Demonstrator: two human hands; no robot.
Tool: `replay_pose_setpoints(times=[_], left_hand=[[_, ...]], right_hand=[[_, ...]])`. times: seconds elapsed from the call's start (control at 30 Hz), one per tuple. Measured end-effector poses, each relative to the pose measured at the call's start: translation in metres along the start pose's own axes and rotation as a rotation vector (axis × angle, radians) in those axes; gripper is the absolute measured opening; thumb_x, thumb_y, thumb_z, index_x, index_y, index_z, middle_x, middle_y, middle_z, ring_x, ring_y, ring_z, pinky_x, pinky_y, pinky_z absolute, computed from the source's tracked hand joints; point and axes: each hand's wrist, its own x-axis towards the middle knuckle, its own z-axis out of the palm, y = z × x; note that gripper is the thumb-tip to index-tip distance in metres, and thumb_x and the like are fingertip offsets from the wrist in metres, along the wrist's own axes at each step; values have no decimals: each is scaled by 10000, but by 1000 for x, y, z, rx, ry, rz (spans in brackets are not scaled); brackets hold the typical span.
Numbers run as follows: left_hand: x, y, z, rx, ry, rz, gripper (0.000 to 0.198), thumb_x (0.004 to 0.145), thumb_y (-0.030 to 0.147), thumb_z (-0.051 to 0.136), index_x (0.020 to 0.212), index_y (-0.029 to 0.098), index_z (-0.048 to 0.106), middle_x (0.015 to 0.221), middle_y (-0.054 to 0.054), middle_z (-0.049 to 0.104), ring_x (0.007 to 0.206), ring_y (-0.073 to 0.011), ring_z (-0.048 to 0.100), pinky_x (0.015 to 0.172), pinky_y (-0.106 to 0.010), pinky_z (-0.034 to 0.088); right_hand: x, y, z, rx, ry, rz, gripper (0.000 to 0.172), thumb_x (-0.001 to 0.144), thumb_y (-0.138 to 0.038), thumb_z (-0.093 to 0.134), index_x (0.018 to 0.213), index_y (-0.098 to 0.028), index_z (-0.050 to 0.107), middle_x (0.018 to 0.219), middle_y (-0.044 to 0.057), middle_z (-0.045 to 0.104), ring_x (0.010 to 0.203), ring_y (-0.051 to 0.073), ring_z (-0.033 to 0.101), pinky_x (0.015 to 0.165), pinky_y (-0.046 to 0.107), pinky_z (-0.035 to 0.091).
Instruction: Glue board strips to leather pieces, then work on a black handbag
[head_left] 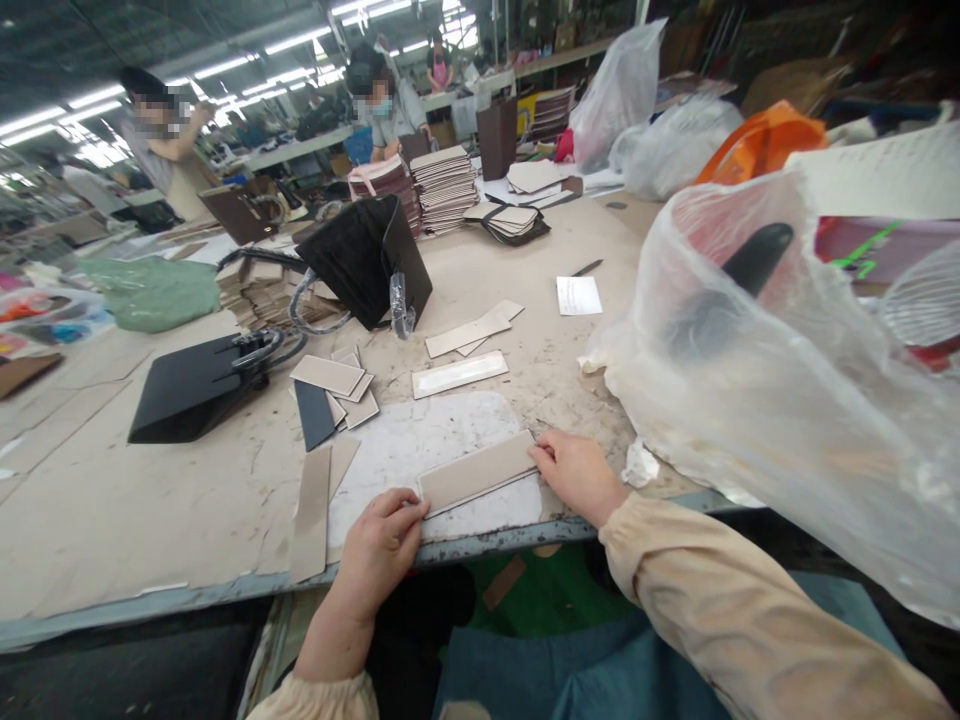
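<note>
A long beige strip piece (477, 471) lies on a white work mat (427, 440) near the table's front edge. My left hand (381, 545) pinches the strip's left end with its fingers closed. My right hand (577, 473) grips the strip's right end, fingers curled on it. Both arms wear cream sleeves.
More beige strips (459, 374) and small panels (328, 375) lie behind the mat. A black bag (191, 385) lies at left, another black bag (367, 255) stands behind. A large clear plastic bag (780, 370) fills the right. Stacks of pieces (444, 185) and other people stand at the back.
</note>
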Motion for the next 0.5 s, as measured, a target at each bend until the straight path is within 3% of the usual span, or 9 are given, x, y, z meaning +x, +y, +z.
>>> replay_pose_setpoints(times=[0.5], left_hand=[[-1,2,1,68,-1,-4,209,819,202,500,899,236,690,973,-50,636,861,-170,615,770,-286,524]], right_hand=[[0,-2,-1,-100,-33,-18,220,888,-312,421,860,-191,603,829,67,694,784,199,644,675,273,392]])
